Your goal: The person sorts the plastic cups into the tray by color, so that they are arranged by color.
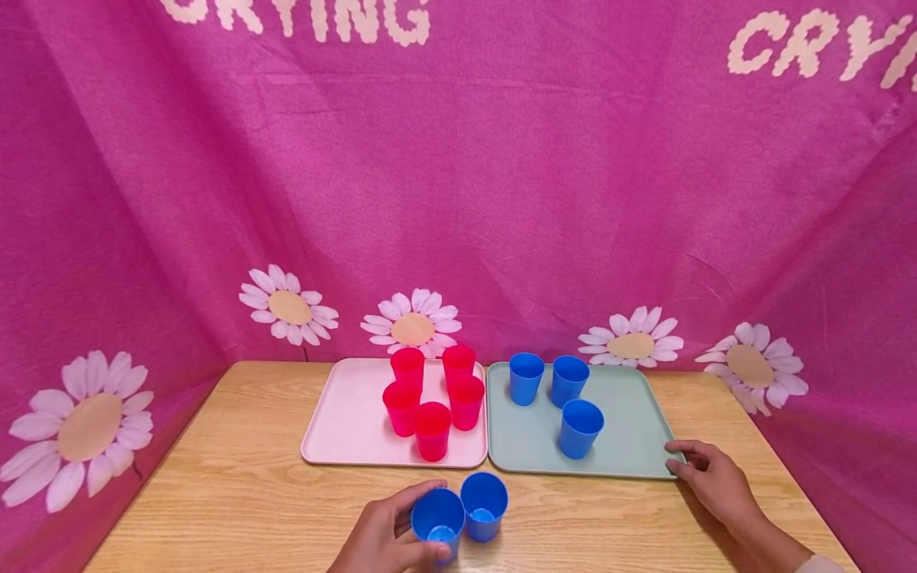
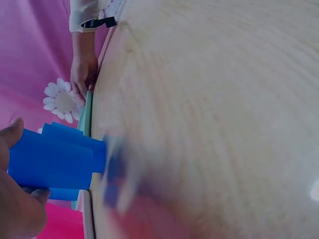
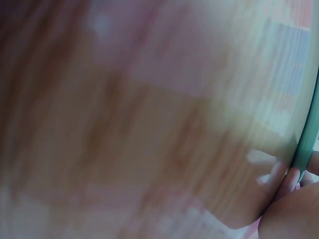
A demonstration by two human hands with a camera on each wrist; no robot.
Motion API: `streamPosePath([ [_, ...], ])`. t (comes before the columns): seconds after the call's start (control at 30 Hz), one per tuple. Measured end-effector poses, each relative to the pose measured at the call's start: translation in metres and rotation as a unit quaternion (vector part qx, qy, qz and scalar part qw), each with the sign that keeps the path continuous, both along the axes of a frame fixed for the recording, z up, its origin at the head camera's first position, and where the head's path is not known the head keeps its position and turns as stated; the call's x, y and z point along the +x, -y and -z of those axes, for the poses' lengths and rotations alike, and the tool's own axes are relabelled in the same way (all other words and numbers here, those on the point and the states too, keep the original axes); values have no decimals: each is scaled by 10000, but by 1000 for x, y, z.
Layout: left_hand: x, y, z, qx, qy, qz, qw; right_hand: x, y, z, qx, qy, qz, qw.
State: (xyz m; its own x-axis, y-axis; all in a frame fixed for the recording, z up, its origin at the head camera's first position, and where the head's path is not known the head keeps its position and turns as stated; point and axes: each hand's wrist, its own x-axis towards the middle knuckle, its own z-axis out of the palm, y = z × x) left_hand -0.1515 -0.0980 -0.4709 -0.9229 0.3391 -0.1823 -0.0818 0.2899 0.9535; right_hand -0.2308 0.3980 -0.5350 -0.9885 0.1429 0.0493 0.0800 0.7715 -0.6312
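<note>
My left hand [image 1: 381, 532] holds a blue cup [image 1: 438, 516] at the table's front, its fingers and thumb around the cup's side. Right beside it stands a second blue cup [image 1: 484, 509], upright on the wood. At the front right corner of the green tray [image 1: 637, 446], my right hand [image 1: 719, 484] pinches the rim; the right wrist view also has its fingers [image 3: 289, 183] at the tray edge. Three blue cups, among them the front one [image 1: 580, 434], stand upright on that tray. Several red cups, the nearest [image 1: 432, 434] included, stand on the pink tray [image 1: 344, 430].
The two trays lie side by side on a wooden table [image 1: 215, 477], their inner edges close together. Behind and around the table hangs a magenta cloth [image 1: 501, 199] printed with white daisies and letters.
</note>
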Motion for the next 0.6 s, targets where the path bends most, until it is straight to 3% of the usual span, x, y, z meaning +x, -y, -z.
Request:
streamPosePath([
  [0.33, -12, 3, -28, -157, -669, -22, 9976, -1, 0, -2, -80, 135, 42, 9999],
  [0.6, -25, -1, -40, -76, -1039, -68, 9945, 2, 2, -4, -102, 58, 18, 9999],
])
